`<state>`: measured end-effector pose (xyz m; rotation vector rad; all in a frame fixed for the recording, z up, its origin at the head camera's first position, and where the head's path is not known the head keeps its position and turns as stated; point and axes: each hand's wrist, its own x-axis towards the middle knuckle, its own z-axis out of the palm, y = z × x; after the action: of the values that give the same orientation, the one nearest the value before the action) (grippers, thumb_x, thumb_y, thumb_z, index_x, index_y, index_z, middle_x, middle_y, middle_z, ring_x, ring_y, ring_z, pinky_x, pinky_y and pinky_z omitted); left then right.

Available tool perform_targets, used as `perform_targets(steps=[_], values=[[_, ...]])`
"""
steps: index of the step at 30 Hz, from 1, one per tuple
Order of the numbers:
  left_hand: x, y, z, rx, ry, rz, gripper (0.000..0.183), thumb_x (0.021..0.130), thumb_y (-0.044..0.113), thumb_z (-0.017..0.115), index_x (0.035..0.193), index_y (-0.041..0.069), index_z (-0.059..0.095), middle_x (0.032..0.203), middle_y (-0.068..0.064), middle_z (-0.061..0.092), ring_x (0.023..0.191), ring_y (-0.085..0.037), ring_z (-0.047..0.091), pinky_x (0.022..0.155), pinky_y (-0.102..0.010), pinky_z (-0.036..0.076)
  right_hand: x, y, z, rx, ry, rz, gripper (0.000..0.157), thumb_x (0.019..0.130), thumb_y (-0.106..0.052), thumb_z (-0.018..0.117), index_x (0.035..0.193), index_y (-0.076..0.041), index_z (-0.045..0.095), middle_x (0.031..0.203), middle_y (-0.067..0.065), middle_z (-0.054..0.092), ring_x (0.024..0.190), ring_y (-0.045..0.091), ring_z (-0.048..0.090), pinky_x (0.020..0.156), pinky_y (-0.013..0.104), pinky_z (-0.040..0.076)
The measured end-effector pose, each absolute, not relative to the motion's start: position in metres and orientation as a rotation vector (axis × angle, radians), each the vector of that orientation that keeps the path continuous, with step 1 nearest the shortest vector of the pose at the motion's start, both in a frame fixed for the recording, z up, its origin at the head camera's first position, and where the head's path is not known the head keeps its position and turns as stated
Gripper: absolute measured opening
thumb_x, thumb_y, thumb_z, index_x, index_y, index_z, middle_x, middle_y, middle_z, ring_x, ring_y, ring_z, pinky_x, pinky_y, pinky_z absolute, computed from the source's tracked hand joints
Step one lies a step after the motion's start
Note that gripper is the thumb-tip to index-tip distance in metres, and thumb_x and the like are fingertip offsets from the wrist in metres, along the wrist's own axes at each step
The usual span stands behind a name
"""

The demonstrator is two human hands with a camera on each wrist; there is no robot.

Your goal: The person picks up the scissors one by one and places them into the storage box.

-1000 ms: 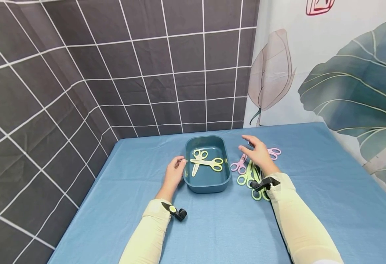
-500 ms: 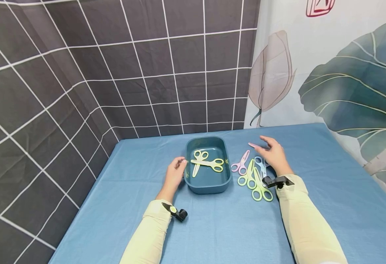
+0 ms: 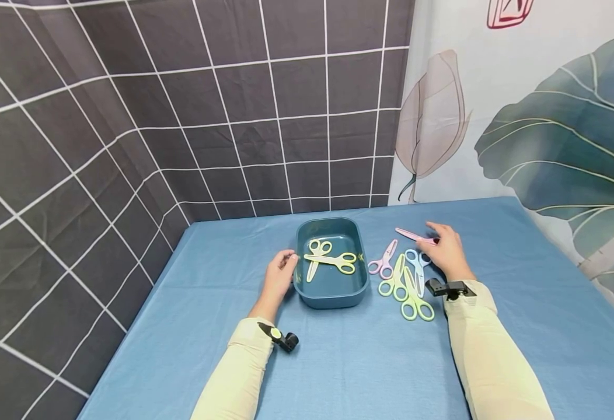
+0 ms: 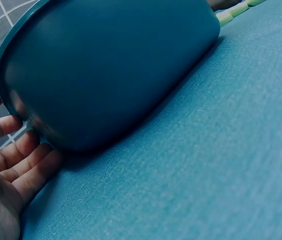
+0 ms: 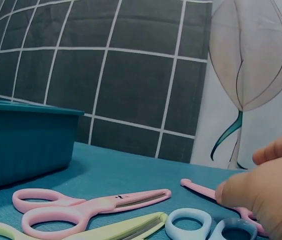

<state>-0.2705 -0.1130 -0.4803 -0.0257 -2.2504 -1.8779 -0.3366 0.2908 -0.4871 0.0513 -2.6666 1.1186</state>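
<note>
My left hand rests against the left side of the blue plastic box, thumb at the rim and fingers along its outer wall. Two pairs of yellow scissors lie crossed inside. On the right, my right hand is spread over the handle end of pink scissors, thumb and forefinger apart. In the right wrist view its thumb overlaps these scissors, and part of their handle is hidden. Just left of the hand lie blue scissors.
More pink scissors lie beside the box, with two pairs of green scissors nearer the front. A blue cloth covers the table. Behind stand a dark grid-patterned curtain and a leaf-printed one.
My right hand has moved right and slightly toward me, uncovering the blue scissors and the blades of the far pink scissors. The left hand and box stay put.
</note>
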Motion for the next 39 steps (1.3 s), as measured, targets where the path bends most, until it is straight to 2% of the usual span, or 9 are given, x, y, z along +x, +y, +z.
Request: perform_targets(steps=[8, 17, 26, 34, 39], values=[[-0.283, -0.117, -0.499, -0.009, -2.223, -1.88, 0.031, 0.103, 0.017, 0.059, 0.124, -0.006, 0.062, 0.106, -0.03, 0.065, 0.067, -0.009, 0.052, 0.057, -0.021, 0.046, -0.339, 0.292, -0.491, -0.02, -2.725, 0.978, 0.065, 0.091, -0.023, 0.071, 0.146, 0.003, 0.046, 0.143, 0.036, 0.04, 0.131, 0.06, 0.027, 0.106, 0.07, 0.019], [-0.283, -0.118, -0.5, 0.01, -2.236, -1.849, 0.029, 0.102, 0.018, 0.059, 0.121, -0.003, 0.064, 0.1, -0.023, 0.066, 0.066, -0.009, 0.053, 0.057, -0.022, 0.047, -0.339, 0.291, -0.49, -0.064, -2.713, 0.96, 0.053, 0.093, -0.022, 0.069, 0.136, 0.005, 0.055, 0.136, 0.036, 0.048, 0.125, 0.058, 0.032, 0.101, 0.069, 0.023], [-0.281, -0.118, -0.498, -0.025, -2.226, -1.861, 0.032, 0.103, 0.017, 0.057, 0.123, -0.008, 0.061, 0.104, -0.031, 0.064, 0.066, -0.011, 0.052, 0.055, -0.023, 0.046, -0.337, 0.288, -0.489, -0.089, -2.702, 0.944, 0.036, 0.091, -0.018, 0.066, 0.117, 0.007, 0.067, 0.127, 0.034, 0.053, 0.12, 0.056, 0.036, 0.101, 0.066, 0.025], [-0.282, -0.117, -0.499, 0.012, -2.253, -1.849, 0.028, 0.103, 0.018, 0.058, 0.121, -0.002, 0.064, 0.099, -0.02, 0.066, 0.064, -0.009, 0.052, 0.056, -0.022, 0.047, -0.337, 0.287, -0.49, -0.064, -2.668, 0.866, 0.031, 0.087, -0.015, 0.067, 0.107, 0.009, 0.07, 0.109, 0.031, 0.063, 0.109, 0.047, 0.047, 0.1, 0.059, 0.029], [-0.281, -0.117, -0.499, 0.012, -2.26, -1.85, 0.028, 0.102, 0.019, 0.058, 0.122, -0.001, 0.064, 0.098, -0.017, 0.067, 0.065, -0.01, 0.053, 0.057, -0.023, 0.047, -0.335, 0.287, -0.49, -0.084, -2.662, 0.879, 0.031, 0.087, -0.014, 0.067, 0.106, 0.01, 0.07, 0.108, 0.031, 0.062, 0.11, 0.048, 0.045, 0.1, 0.058, 0.028]])
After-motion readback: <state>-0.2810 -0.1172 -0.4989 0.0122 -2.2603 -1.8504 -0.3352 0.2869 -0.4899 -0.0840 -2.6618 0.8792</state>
